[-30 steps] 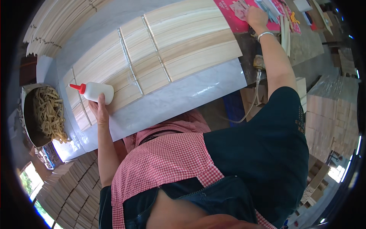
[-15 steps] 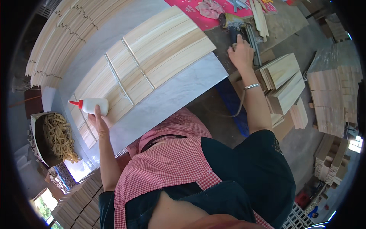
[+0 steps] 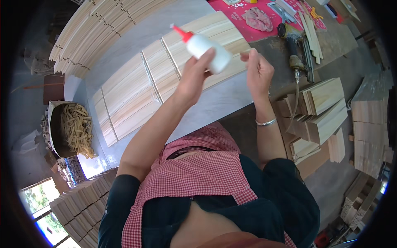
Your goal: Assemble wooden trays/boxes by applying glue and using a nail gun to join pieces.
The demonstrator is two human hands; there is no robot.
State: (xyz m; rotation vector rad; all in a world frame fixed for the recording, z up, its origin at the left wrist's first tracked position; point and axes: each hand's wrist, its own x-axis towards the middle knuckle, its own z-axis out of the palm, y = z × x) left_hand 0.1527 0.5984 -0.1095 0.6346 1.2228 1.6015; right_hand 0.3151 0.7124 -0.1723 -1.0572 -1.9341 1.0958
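My left hand (image 3: 195, 78) is closed around a white squeeze bottle (image 3: 210, 53) with a red pointed nozzle, tilted up to the left above the table. Under it lies a pale wooden panel (image 3: 132, 97) of joined slats, crossed by several narrow strips or grooves; two have whitish, shiny lines along them. My right hand (image 3: 259, 72), with a silver bangle at its wrist, hovers by the panel's right end, fingers curled in, and nothing shows in them. To its right rests a nail gun (image 3: 293, 47) with a hose, touched by neither hand.
Stacked thin slats (image 3: 89, 35) fill the table's far left. A bin of yellowish strips (image 3: 76, 128) stands at the left edge. A pink cloth (image 3: 257, 19) lies on a red sheet at the far right. Wooden blocks (image 3: 326, 97) are piled at right.
My right hand has let go of the nail gun and come left toward the panel. My left hand has carried the bottle right and up from the panel's left end. The view has shifted.
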